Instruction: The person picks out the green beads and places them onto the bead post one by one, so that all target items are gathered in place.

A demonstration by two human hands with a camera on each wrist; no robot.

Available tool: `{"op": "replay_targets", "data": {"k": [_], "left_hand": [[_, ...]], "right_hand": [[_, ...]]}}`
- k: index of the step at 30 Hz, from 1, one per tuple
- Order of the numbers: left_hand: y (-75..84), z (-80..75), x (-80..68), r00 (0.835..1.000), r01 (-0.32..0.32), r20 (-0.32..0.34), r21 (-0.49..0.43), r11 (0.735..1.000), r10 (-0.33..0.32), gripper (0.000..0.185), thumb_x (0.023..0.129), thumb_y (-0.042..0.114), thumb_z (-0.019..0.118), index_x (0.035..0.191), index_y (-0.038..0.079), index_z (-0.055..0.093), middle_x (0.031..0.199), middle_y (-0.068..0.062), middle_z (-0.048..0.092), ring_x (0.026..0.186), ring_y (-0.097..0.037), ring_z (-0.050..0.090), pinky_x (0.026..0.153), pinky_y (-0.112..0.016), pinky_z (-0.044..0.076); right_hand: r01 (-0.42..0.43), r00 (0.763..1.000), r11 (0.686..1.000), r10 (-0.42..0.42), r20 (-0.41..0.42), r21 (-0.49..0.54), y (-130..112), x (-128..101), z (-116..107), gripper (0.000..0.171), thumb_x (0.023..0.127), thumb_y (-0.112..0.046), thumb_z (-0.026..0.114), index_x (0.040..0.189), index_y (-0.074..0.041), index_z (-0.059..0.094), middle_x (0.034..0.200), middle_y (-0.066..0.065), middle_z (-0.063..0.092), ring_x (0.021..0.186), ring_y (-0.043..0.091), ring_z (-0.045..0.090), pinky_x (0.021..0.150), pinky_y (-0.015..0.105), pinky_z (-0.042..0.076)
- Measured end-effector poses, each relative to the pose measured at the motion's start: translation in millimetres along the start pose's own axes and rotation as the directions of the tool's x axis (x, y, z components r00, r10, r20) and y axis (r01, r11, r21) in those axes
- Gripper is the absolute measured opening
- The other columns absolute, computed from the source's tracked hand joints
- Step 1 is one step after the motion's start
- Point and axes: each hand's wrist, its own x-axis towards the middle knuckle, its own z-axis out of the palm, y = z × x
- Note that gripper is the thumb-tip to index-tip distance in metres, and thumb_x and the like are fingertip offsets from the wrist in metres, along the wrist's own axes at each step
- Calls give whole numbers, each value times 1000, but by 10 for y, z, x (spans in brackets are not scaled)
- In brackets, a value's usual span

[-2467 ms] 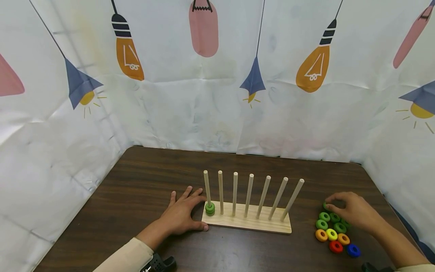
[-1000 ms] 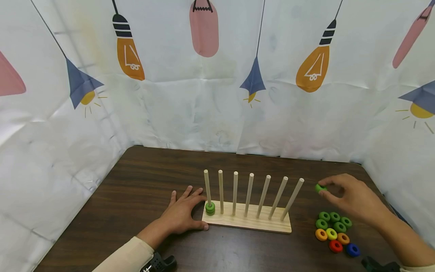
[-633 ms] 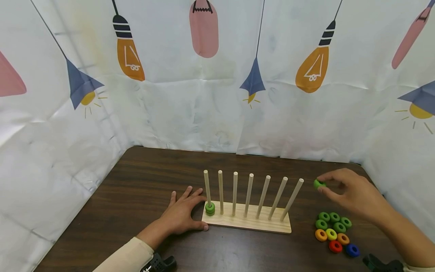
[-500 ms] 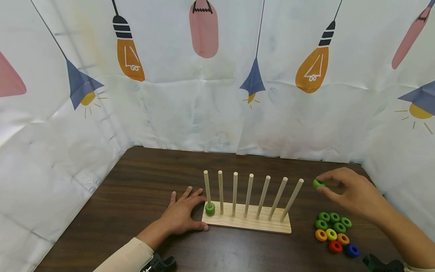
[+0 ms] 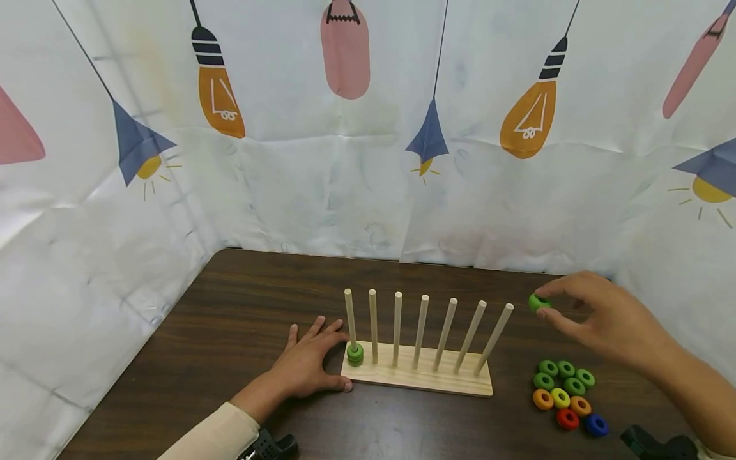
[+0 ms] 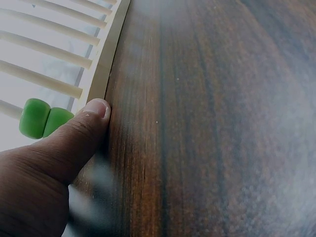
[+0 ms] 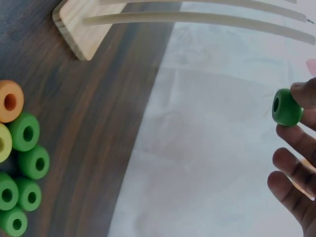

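So the right hand (image 5: 612, 319) is up off the dark brown wood-grain surface (image 5: 259, 287), thumb and fingertip pinching one chunky, round green ring (image 5: 539, 302). The gap there is just the ring's width, and the other fingers are loosely stretched out in its wrist view. That ring sits left of the palm, near the top of the end peg (image 5: 496, 338) on the pale wooden seven-peg rack (image 5: 416, 377), but apart from it.

Below that hand and nearer the camera, bunched on the surface, are five green rings (image 5: 574, 386), two orange rings (image 5: 581, 406), one yellow ring (image 5: 560, 398), one red ring (image 5: 567, 419) and one blue ring (image 5: 597, 425).

Left hand (image 5: 307, 364) is spread wide at its end of the rack, fingers pretty straight, thumb against the rack's near edge, nothing gripped. Right next to it, the first peg (image 5: 351, 316) carries two stacked green rings (image 5: 354, 355). Behind both hands hangs a white sheet (image 5: 356, 191) printed with orange bulbs (image 5: 529, 118) and blue lamps (image 5: 428, 131).
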Motion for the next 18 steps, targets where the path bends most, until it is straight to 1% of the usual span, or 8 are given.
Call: {"op": "replay_targets", "data": {"k": [4,10,13,15,18], "left_hand": [[-7,4,3,1000,2,0,1,1000,-2,79,74,63,84,142,29,59,165,-3,34,155,-35,15,114,-75,-3],[-8,5,7,1000,3,4,-1,1000,-3,80,74,63,84,142,29,59,165,-2,34,155,-35,15,114,-74,-4],[-8,6,7,1000,2,3,-1,1000,-2,79,74,63,84,142,29,59,165,-2,34,155,-34,15,114,-74,-4],[-8,6,5,1000,2,2,-1,1000,-2,79,74,63,84,142,30,59,165,-2,34,155,-34,15,114,-74,-4],[-8,7,5,1000,1,0,-4,1000,-1,80,74,63,85,142,29,59,165,-2,34,155,-34,15,114,-74,-3]], "right_hand": [[30,999,999,-30,-24,18,-63,53,-26,50,65,-2,93,106,-25,75,101,-15,70,92,2,59,79,11,45],[92,995,995,-91,-35,32,-137,134,-72,52,63,0,92,106,-23,75,102,-17,70,94,0,58,79,13,45],[101,994,994,-100,-36,31,-170,165,-101,51,65,-2,92,107,-25,75,103,-17,69,95,0,58,78,13,46],[112,993,993,-111,-36,37,-191,188,-121,45,70,-7,91,108,-25,75,104,-18,69,96,0,58,77,14,47],[133,991,990,-131,-40,56,-219,223,-146,29,82,-20,87,108,-25,74,106,-18,69,98,0,58,77,14,47]]}}
